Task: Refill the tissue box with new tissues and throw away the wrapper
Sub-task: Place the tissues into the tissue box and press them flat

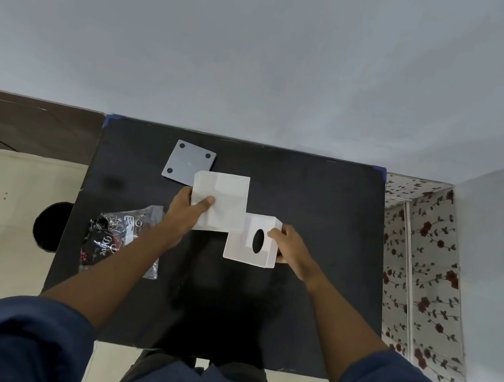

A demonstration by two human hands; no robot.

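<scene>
A white stack of tissues (225, 199) is held just above the black table (325, 204), gripped at its left edge by my left hand (187, 213). To its lower right stands the white tissue box (252, 241) with a dark oval opening on top. My right hand (287, 247) grips the box's right side. The stack's lower right corner overlaps the box's upper left corner. A crumpled clear and black wrapper (116, 234) lies on the table at the left, partly under my left forearm.
A grey square plate (186, 162) with dark corner pads lies on the table behind the tissues. A black round bin (50, 226) stands on the floor left of the table. A floral-patterned surface (425, 272) borders the table's right side.
</scene>
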